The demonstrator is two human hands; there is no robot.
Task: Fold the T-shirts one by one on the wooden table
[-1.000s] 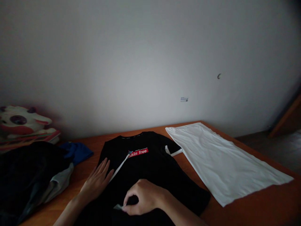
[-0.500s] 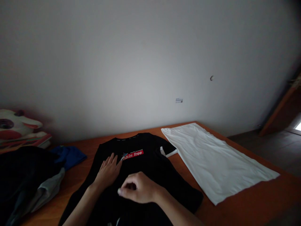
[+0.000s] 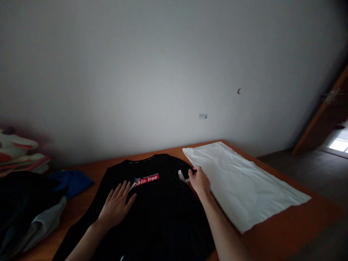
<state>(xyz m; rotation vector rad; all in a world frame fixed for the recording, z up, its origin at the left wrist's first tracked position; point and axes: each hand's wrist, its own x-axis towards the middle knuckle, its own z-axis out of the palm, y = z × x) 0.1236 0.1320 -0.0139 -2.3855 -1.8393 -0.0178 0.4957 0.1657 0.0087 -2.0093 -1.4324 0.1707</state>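
Note:
A black T-shirt (image 3: 160, 217) lies spread out, collar toward the wall, with a red "main free" print on the chest. My left hand (image 3: 116, 204) rests on its front beside the print, palm down with the fingers spread. At the shirt's right sleeve, my right hand (image 3: 199, 179) has its thumb and fingers closed on the edge with the white trim (image 3: 181, 176). The fingertips partly cover that sleeve end. The bottom of the shirt runs out of view.
A white cloth (image 3: 244, 185) lies flat on the wooden table (image 3: 280, 232) to the right. On the left are a dark clothes pile (image 3: 24, 206), a blue garment (image 3: 73, 183) and a plush toy (image 3: 16, 143). Behind is a grey wall (image 3: 136, 79); a door (image 3: 323, 112) stands far right.
My right hand has moved from above the shirt's middle, forward and right, onto the sleeve edge. My left hand stays on the shirt front. The view has turned slightly right.

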